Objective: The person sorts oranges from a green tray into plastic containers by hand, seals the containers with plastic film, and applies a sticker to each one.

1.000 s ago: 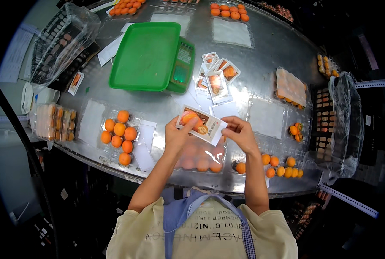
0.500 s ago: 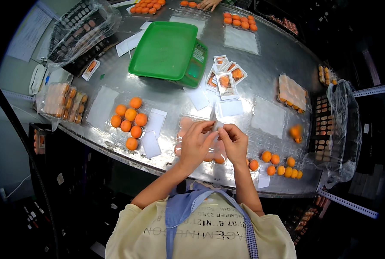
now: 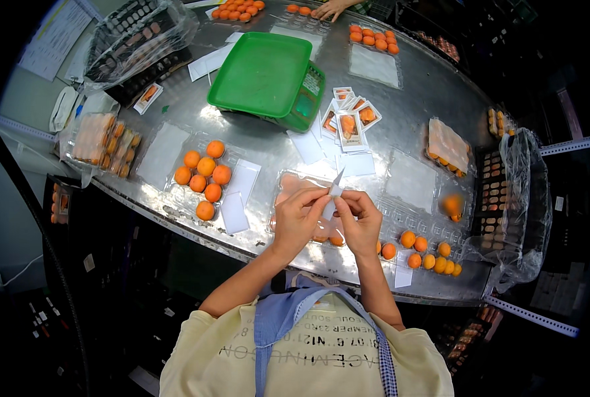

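My left hand [image 3: 300, 215] and my right hand [image 3: 359, 217] meet at the front of the table, thumbs and fingertips pinched together. Between them they hold a small white label [image 3: 335, 192], bent, with one grey-white corner pointing up. Below the hands lies a closed clear plastic fruit pack [image 3: 285, 188] with orange fruit under a pale cover, partly hidden by my fingers. Just beyond is a pile of picture labels [image 3: 350, 130], with white ones face down beside it. An open clear tray holding several orange fruits [image 3: 206, 166] sits to the left.
A green weighing scale [image 3: 262, 76] stands behind. Another open tray with orange fruits [image 3: 422, 244] is at the right front. Filled packs [image 3: 103, 145] stand at the left edge, and plastic-lined crates [image 3: 513, 198] at the right. Across the table a co-worker's hand [image 3: 331, 9] touches a tray.
The label between my hands has tilted, and its pointed corner now shows above my fingertips. My view has shifted slightly, so the table things appear a little moved.
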A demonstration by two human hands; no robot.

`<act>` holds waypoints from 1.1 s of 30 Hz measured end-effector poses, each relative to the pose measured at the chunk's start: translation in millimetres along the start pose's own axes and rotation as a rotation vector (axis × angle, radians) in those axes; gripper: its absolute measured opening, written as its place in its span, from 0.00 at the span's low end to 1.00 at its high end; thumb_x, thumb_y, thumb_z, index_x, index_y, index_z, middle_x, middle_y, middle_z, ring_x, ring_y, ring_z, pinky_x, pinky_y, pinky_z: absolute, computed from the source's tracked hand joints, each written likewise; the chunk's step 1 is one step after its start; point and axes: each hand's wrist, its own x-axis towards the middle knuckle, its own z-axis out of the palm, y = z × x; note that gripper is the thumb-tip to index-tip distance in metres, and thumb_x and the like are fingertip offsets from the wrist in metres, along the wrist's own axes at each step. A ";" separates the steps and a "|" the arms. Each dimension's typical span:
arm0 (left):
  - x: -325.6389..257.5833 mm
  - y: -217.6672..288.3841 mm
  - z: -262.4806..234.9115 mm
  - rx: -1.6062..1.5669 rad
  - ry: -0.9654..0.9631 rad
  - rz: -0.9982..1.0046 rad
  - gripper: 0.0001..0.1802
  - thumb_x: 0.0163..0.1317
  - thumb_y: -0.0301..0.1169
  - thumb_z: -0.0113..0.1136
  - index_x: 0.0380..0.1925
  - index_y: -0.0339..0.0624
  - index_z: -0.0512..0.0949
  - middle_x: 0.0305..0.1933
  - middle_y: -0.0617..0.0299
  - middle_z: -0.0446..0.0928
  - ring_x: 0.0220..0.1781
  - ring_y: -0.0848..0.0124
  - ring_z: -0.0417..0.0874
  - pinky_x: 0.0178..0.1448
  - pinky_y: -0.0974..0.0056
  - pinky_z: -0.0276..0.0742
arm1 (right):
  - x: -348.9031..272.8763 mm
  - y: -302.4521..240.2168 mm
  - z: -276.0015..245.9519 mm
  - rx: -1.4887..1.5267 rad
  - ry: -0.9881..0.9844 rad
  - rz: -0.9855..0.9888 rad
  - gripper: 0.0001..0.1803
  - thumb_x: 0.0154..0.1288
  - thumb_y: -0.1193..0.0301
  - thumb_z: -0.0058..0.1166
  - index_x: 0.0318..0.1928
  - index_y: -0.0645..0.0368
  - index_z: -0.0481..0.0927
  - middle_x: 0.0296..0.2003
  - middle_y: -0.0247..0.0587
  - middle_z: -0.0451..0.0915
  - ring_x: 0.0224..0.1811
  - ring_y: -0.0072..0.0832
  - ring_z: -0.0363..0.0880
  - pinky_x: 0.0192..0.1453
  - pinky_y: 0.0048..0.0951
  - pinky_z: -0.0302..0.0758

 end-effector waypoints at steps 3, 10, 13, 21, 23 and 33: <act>-1.1 -1.6 0.6 0.066 0.018 0.063 0.08 0.55 0.25 0.58 0.34 0.34 0.78 0.33 0.57 0.79 0.33 0.74 0.79 0.36 0.72 0.75 | -1.4 3.3 0.3 -0.055 0.014 -0.037 0.06 0.57 0.76 0.55 0.35 0.65 0.76 0.25 0.36 0.79 0.28 0.17 0.76 0.32 0.17 0.72; -5.3 -7.2 3.4 0.146 0.025 0.075 0.06 0.58 0.24 0.53 0.33 0.31 0.76 0.29 0.56 0.76 0.28 0.72 0.78 0.33 0.70 0.74 | -0.8 5.8 -2.0 -0.208 0.005 -0.111 0.06 0.55 0.76 0.56 0.34 0.65 0.77 0.25 0.36 0.79 0.27 0.17 0.77 0.32 0.19 0.73; -9.2 -10.2 5.1 0.035 -0.029 -0.053 0.07 0.58 0.24 0.53 0.35 0.31 0.75 0.29 0.57 0.76 0.27 0.73 0.78 0.31 0.72 0.74 | -0.4 7.1 -6.2 -0.194 -0.021 -0.098 0.06 0.56 0.76 0.55 0.34 0.65 0.76 0.25 0.36 0.79 0.27 0.18 0.77 0.33 0.20 0.73; 8.1 -0.2 -3.4 0.373 -0.013 0.386 0.12 0.53 0.28 0.58 0.38 0.35 0.74 0.41 0.58 0.75 0.46 0.69 0.74 0.49 0.66 0.70 | 7.0 5.0 -27.9 -0.250 -0.186 -0.113 0.07 0.57 0.77 0.52 0.36 0.65 0.74 0.29 0.38 0.77 0.31 0.22 0.75 0.38 0.22 0.72; 13.3 10.3 -16.1 0.577 -0.182 0.433 0.13 0.52 0.28 0.58 0.39 0.37 0.75 0.46 0.57 0.74 0.49 0.72 0.72 0.49 0.67 0.69 | 11.9 -2.6 -34.3 -0.276 -0.273 -0.137 0.07 0.57 0.76 0.52 0.37 0.65 0.74 0.30 0.39 0.76 0.32 0.22 0.75 0.39 0.23 0.71; 4.6 -6.1 -16.9 0.053 -0.235 -0.127 0.08 0.48 0.25 0.62 0.30 0.34 0.77 0.30 0.61 0.76 0.31 0.77 0.76 0.37 0.72 0.71 | 14.9 -14.7 -12.6 -0.714 -0.049 -0.694 0.11 0.40 0.74 0.63 0.30 0.56 0.80 0.30 0.32 0.76 0.35 0.31 0.71 0.43 0.31 0.64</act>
